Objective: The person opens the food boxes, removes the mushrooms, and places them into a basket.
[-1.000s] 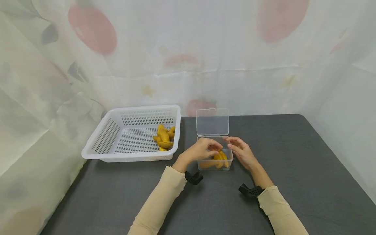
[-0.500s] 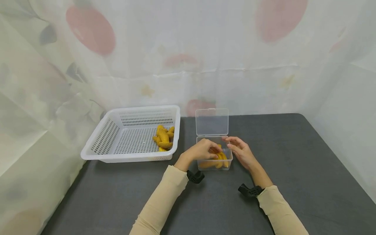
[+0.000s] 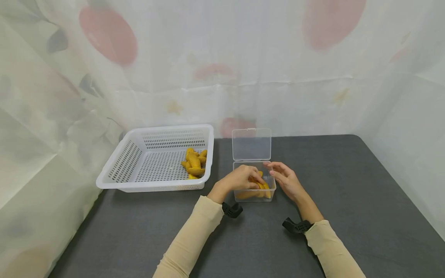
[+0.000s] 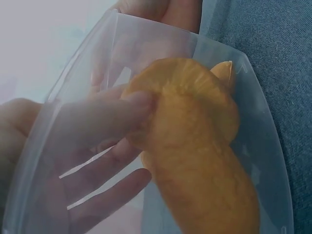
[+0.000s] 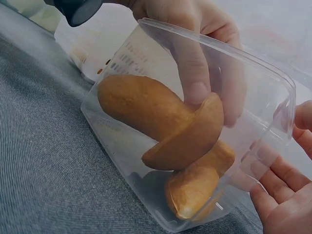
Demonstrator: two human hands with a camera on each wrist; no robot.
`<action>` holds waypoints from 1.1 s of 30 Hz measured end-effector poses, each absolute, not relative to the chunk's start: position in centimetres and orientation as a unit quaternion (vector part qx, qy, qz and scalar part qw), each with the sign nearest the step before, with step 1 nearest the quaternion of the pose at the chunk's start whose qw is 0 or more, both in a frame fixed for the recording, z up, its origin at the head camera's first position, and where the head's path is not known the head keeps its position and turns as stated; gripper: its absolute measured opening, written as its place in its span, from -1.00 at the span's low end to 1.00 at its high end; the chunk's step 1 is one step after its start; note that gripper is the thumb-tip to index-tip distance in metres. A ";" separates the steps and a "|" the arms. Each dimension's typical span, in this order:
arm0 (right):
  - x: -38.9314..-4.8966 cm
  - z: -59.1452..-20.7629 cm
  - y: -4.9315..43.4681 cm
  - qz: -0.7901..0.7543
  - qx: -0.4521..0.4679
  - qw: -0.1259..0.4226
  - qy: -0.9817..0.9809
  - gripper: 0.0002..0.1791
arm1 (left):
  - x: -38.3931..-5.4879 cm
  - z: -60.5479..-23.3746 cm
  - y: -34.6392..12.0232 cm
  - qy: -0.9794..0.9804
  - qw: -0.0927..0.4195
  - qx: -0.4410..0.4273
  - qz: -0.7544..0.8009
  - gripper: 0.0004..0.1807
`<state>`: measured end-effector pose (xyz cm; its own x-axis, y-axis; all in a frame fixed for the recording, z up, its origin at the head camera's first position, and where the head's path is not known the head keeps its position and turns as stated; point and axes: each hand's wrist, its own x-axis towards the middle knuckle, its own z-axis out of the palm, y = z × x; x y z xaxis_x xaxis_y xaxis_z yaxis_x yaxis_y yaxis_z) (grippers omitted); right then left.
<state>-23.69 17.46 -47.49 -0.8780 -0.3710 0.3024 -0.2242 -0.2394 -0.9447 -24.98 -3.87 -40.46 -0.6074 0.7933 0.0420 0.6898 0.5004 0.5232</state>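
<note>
A clear plastic box (image 3: pixel 255 195) with its hinged lid (image 3: pixel 252 144) raised stands on the table. It holds several yellow-brown mushrooms (image 5: pixel 187 139), piled against each other. My left hand (image 3: pixel 243 177) reaches down into the box from the left. In the left wrist view its thumb lies against a mushroom (image 4: pixel 195 141) just below the cap, while the other fingers (image 4: pixel 105 195) stretch beyond, fairly straight. My right hand (image 3: pixel 286 180) is at the box's right wall near the far corner; in the right wrist view its fingertips touch the wall and the remaining fingers lie loose outside.
To the left is a white slotted basket (image 3: pixel 153 186), with more yellow mushrooms (image 3: pixel 193 160) heaped at its right end. The dark table (image 3: pixel 264 243) meets a patterned curtain (image 3: pixel 292 77) at the back and sides.
My left hand has moved a little lower and deeper into the box, with its fingertips now among the mushrooms. The right hand, the box and the basket have stayed in place.
</note>
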 end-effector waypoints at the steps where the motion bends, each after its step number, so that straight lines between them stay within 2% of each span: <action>1: -23.7 -47.5 17.5 -0.750 -0.243 0.050 0.614 -0.75 | -25.0 -40.5 -3.9 0.859 0.099 0.432 0.258 -0.76; 11: -23.8 -47.6 17.6 -0.750 -0.248 0.050 0.611 -0.76 | -25.0 -41.1 -4.3 0.851 0.065 0.403 0.330 -0.75; 19: -23.9 -47.7 17.6 -0.747 -0.247 0.054 0.614 -0.77 | -24.8 -41.5 -4.5 0.835 -0.012 0.385 0.392 -0.74; 33: -23.5 -47.4 17.5 -0.757 -0.197 0.052 0.621 -0.80 | -24.6 -40.6 -4.6 0.815 -0.110 0.345 0.452 -0.75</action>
<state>-23.54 17.47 -47.35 -0.9170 -0.3239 0.2329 -0.1655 -0.2223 -0.9608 -24.56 -4.63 -40.64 -0.7383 0.4620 0.4914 0.6615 0.3533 0.6615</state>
